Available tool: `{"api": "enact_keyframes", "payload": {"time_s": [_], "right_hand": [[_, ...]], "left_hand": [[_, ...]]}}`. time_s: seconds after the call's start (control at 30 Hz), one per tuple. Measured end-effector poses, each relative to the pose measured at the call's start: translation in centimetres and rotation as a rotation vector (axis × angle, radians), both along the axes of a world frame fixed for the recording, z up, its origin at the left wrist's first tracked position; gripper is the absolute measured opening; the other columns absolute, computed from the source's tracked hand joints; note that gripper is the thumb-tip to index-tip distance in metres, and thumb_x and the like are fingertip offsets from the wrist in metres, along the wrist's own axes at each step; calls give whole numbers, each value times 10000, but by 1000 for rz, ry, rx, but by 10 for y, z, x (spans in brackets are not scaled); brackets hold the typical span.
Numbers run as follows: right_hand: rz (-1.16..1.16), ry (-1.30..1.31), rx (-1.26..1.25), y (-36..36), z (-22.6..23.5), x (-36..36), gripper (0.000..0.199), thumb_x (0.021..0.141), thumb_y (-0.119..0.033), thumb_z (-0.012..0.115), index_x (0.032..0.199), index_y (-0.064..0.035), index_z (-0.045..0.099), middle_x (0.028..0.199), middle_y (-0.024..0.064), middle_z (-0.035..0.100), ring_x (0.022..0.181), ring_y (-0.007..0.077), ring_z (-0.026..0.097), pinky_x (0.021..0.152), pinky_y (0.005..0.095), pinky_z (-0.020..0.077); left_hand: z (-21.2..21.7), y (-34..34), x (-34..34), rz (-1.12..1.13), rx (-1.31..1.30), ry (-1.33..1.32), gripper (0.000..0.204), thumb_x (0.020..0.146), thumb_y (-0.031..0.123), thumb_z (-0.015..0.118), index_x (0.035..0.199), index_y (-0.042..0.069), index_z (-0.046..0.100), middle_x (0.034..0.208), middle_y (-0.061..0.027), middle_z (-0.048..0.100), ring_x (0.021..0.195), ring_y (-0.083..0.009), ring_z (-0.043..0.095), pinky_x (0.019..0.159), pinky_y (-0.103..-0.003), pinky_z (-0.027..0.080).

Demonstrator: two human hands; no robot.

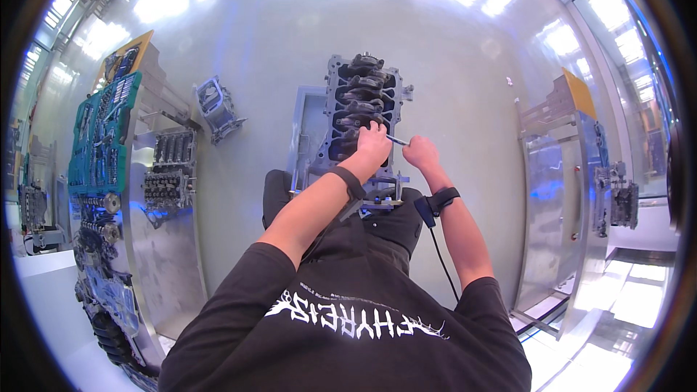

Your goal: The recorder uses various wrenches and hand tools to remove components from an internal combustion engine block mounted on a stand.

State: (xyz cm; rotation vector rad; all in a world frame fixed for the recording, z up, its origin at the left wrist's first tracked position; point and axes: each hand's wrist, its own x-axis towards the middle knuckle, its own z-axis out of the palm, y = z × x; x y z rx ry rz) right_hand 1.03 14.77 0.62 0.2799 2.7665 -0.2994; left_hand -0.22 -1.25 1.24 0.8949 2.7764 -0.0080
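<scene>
In front of me an engine block (329, 105) stands with its open underside up, and a crankshaft (365, 81) runs along its middle. My right hand (421, 152) is closed around the handle end of a slim metal ratchet wrench (396, 140), just right of the block. My left hand (373, 144) is over the near part of the crankshaft, its fingers bent around the wrench's head end. That head and whatever it sits on are hidden beneath my left fingers.
On the left bench lie an open green socket set (105, 134) and engine parts (109, 232). A cylinder head (173, 167) is beside that bench, and a grey metal housing (218, 109) is on the floor. A steel cabinet (548, 203) stands right. A black cable (441, 261) hangs from my right wrist strap.
</scene>
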Motion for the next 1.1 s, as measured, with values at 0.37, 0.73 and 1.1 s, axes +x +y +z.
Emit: {"api": "enact_keyframes", "payload": {"time_s": [0.37, 0.73, 1.1], "right_hand": [[345, -296, -490, -43, 11, 30, 263, 779, -115, 542, 985, -75, 701, 777, 122, 691, 693, 234, 670, 710, 366, 517], [225, -287, -571, -30, -22, 32, 240, 800, -160, 559, 957, -63, 712, 708, 101, 680, 651, 220, 662, 686, 346, 516], [234, -315, -518, -35, -20, 35, 231, 839, -203, 599, 980, -51, 701, 697, 75, 666, 631, 165, 627, 628, 319, 492]], "left_hand": [[10, -7, 4, -3, 7, 12, 262, 743, 209, 674, 972, 86, 710, 1191, -92, 502, 1151, -286, 450, 833, -386, 458], [10, -10, -1, -4, -29, 25, 324, 807, 181, 619, 1120, 99, 644, 1185, -90, 518, 1137, -263, 472, 822, -380, 468], [3, -15, -8, 88, 36, -191, 415, 875, 168, 557, 1289, 164, 525, 981, -84, 685, 901, -249, 676, 714, -362, 542]]}}
